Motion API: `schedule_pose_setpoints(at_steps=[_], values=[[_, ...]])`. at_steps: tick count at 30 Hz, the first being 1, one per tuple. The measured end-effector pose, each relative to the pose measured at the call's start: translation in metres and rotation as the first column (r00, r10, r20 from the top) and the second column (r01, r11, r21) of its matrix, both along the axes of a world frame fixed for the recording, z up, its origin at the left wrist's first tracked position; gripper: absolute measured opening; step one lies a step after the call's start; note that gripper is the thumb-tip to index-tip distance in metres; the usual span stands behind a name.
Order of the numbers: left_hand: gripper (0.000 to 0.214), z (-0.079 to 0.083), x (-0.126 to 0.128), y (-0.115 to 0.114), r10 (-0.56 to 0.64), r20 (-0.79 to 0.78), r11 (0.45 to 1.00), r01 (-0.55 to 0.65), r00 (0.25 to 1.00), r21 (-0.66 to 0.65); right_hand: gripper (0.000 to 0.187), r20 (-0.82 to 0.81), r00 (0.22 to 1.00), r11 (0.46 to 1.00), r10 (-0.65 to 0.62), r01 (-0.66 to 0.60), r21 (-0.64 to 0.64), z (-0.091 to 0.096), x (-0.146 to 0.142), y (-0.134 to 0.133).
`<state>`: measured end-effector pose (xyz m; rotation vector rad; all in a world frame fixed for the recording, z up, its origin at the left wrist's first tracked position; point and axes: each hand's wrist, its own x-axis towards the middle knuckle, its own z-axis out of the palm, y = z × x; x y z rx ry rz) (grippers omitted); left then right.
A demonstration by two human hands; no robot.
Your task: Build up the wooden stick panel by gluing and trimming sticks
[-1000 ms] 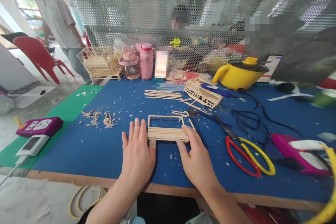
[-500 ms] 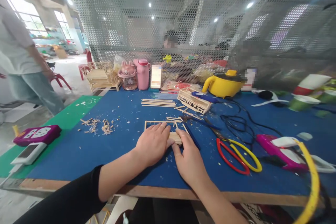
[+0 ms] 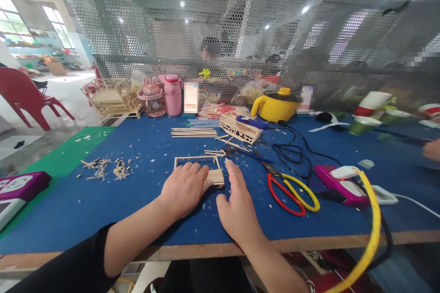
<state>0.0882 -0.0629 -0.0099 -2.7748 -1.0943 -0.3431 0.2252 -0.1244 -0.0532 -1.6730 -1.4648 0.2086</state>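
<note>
A small frame of thin wooden sticks [image 3: 216, 177], with several slats side by side at its right end, lies on the blue tabletop. My left hand [image 3: 184, 190] rests palm down over it and holds it against the table, its thumb beside the slats. That hand hides much of the frame. Just right of the slats is my right hand [image 3: 237, 203], its fingers stretched forward and its thumb apart, with nothing visible in it. Loose wooden sticks [image 3: 215, 152] and dark-jawed pliers [image 3: 245, 153] lie beyond my hands.
Scissors [image 3: 294, 197] with red and yellow handles lie to the right, near a purple power strip [image 3: 335, 184]. Stick scraps [image 3: 99, 167] are scattered left. Farther back stand a slatted wooden piece [image 3: 240, 129], a yellow pot [image 3: 277, 107] and a pink flask [image 3: 173, 96]. Another person's hand [image 3: 432, 150] shows at the right edge.
My right hand has come away from the slats, and its fingers have straightened. My left hand stays on the frame. The view has turned right, and the walking person at left is out of sight.
</note>
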Motion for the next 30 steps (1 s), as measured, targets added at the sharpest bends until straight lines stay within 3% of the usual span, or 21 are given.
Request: schedule_pose_setpoints(at_steps=[6, 9, 12, 17, 24, 30], values=[[0.031, -0.002, -0.001, 0.001, -0.002, -0.019, 1.0, 0.002, 1.0, -0.008, 0.073, 0.013, 1.0, 1.0, 0.0, 0.0, -0.017, -0.002, 0.004, 0.001], [0.031, -0.003, 0.0, 0.002, 0.0, -0.019, 1.0, -0.001, 1.0, -0.017, 0.066, 0.064, 0.996, 0.998, -0.055, 0.055, 0.001, 0.014, 0.028, -0.003], [0.031, -0.003, 0.0, 0.003, -0.003, -0.012, 1.0, 0.002, 1.0, -0.025, 0.041, 0.236, 0.97, 0.994, -0.053, 0.073, -0.078, 0.035, 0.059, 0.001], [0.033, -0.003, 0.0, 0.004, -0.009, -0.009, 0.999, 0.009, 1.0, -0.036, 0.029, 0.423, 0.906, 0.971, -0.022, 0.12, -0.209, 0.058, 0.095, 0.031], [0.033, -0.005, 0.0, 0.007, -0.03, 0.003, 0.998, 0.031, 1.0, -0.053, 0.037, 0.614, 0.784, 0.907, 0.086, 0.193, -0.374, 0.048, 0.109, 0.066], [0.033, -0.005, -0.001, 0.009, -0.036, 0.019, 0.996, 0.037, 0.999, -0.08, 0.037, 0.702, 0.709, 0.879, 0.068, 0.291, -0.379, 0.052, 0.097, 0.073]])
